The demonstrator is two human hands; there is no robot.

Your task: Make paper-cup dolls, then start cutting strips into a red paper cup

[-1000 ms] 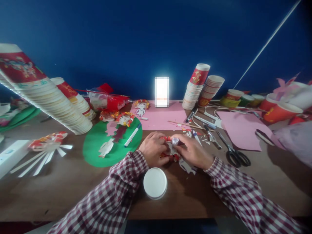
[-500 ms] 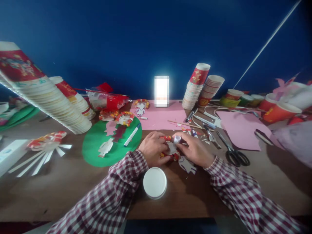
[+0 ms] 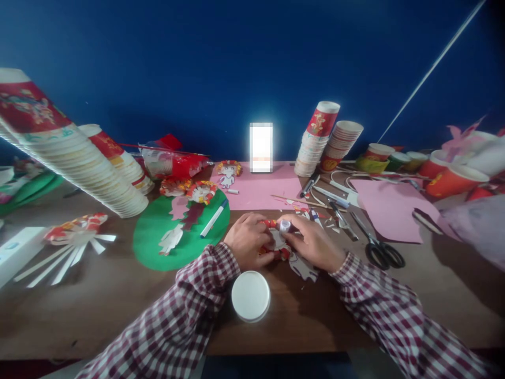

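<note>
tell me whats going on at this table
A person in checked sleeves is doing papercraft. Their left hand rests on the edge of a red-rimmed paper-cup cutout, while the right hand pinches a small white tube, perhaps a glue stick, over it. A paper figure cutout lies partly beside the right hand. Nearer the person stands a round white container; black-handled scissors lie to the right, and a green paper circle bearing more cutouts lies left.
</note>
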